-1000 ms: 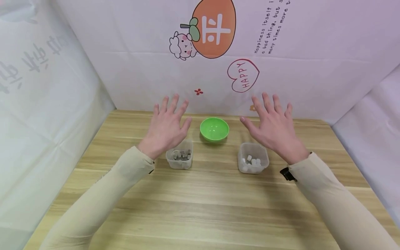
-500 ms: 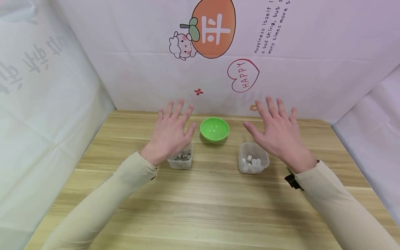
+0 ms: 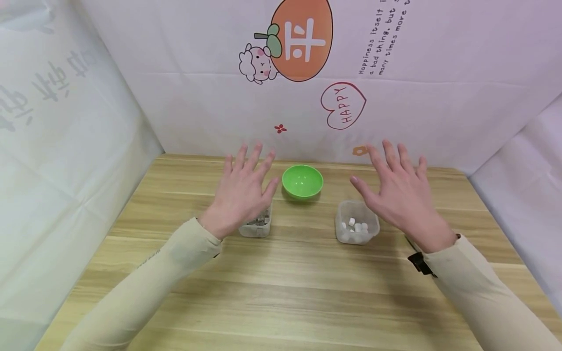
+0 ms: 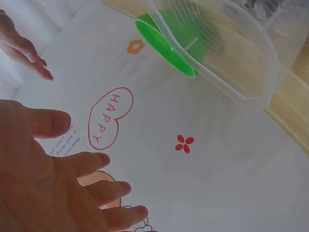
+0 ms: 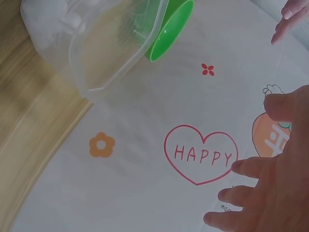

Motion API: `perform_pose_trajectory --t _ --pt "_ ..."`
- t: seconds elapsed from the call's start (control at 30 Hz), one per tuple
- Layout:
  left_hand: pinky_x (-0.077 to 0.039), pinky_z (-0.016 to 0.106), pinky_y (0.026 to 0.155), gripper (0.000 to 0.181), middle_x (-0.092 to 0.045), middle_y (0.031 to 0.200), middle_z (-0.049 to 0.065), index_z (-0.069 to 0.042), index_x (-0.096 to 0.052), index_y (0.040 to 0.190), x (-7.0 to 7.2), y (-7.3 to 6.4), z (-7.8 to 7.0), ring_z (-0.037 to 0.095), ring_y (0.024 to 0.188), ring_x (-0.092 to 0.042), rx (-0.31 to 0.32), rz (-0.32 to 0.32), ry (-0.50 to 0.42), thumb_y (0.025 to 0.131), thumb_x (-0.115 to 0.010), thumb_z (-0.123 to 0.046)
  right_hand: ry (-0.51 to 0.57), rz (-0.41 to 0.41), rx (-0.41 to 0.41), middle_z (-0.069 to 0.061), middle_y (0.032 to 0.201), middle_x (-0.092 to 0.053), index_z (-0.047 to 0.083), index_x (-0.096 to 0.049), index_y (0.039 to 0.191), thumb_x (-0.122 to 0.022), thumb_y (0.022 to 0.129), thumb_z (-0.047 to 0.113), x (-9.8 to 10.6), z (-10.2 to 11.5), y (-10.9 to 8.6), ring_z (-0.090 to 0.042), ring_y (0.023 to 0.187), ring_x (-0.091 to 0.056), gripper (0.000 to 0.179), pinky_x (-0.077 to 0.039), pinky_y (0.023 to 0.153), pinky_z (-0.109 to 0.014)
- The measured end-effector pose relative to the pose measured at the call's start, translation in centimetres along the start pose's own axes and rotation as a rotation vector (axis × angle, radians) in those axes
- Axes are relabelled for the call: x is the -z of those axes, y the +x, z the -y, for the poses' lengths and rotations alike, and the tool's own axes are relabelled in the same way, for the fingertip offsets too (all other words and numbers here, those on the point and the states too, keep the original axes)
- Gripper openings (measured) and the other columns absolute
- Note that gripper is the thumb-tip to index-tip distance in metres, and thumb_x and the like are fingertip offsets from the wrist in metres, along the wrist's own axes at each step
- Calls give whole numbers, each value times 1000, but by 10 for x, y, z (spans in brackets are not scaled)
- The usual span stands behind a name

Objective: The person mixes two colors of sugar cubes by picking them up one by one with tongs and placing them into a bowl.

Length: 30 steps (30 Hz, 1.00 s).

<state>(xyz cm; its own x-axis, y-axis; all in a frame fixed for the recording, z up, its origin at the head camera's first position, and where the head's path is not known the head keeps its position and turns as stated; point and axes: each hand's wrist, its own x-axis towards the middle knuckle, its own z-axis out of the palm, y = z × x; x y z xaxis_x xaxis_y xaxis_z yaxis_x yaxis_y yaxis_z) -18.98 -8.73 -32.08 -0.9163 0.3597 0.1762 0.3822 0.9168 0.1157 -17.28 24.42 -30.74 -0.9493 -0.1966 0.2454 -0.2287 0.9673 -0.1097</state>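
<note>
My left hand (image 3: 241, 195) hovers with spread fingers above a clear plastic tub (image 3: 256, 230) of small grey metallic pieces, hiding part of it. To the right, my right hand (image 3: 401, 202) is held up the same way, fingers apart and holding nothing. Just left of it stands a second clear tub (image 3: 357, 238) with several small white cubes (image 3: 357, 227) inside. Between the hands, farther back, sits a bright green bowl (image 3: 303, 182); its inside shows no contents. In the left wrist view, the bowl (image 4: 169, 48) appears behind the near tub's wall.
A wood-grain table (image 3: 281, 292) carries the tubs and bowl. Behind it rises a white printed cloth (image 3: 197, 97) with a red heart, and more white cloth (image 3: 57, 170) hangs at the left side. A black strap (image 3: 420, 263) shows at the right wrist.
Both hands have drifted slightly toward the person and to the right, fingers still spread. The left hand now covers more of its tub. The bowl and tubs stay in place.
</note>
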Motion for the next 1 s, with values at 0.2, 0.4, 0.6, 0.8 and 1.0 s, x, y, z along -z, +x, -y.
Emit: perform_pose_trajectory --t 0.2,0.4,0.6,0.8,1.0 --pt "-4 63 128 66 -10 176 11 -20 -24 169 -1 -3 -5 42 159 -4 -7 21 -6 111 -32 -50 4 5 -10 -24 173 -12 13 -24 169 -40 104 68 -1 -4 -6 -50 157 -8 87 2 118 -80" --pt "-10 64 128 65 -14 175 13 -20 -26 169 -5 -4 -12 44 159 -8 -22 16 9 111 -34 -49 24 1 -14 -25 173 -12 9 -26 167 -41 105 67 0 -7 -13 -50 157 -9 87 2 118 -80" --pt "-14 65 127 66 -19 174 13 -19 -28 168 -8 -6 -17 44 158 -14 -39 11 0 110 -40 -48 48 -23 -11 -25 172 -13 7 -29 166 -44 104 65 0 -8 -19 -50 157 -10 85 3 120 -78" --pt "-15 64 128 66 -21 174 14 -19 -30 168 -10 -8 -25 44 158 -14 -57 11 -12 110 -42 -49 60 -45 -7 -30 169 -21 4 -33 164 -48 104 62 0 -8 -24 -52 154 -19 85 0 121 -77" --pt "-15 63 128 67 -20 174 14 -17 -31 167 -13 -11 -33 43 158 -15 -72 24 -6 109 -42 -50 58 -47 -8 -31 168 -24 2 -35 162 -49 104 63 -1 -9 -31 -53 153 -21 86 -3 121 -78"
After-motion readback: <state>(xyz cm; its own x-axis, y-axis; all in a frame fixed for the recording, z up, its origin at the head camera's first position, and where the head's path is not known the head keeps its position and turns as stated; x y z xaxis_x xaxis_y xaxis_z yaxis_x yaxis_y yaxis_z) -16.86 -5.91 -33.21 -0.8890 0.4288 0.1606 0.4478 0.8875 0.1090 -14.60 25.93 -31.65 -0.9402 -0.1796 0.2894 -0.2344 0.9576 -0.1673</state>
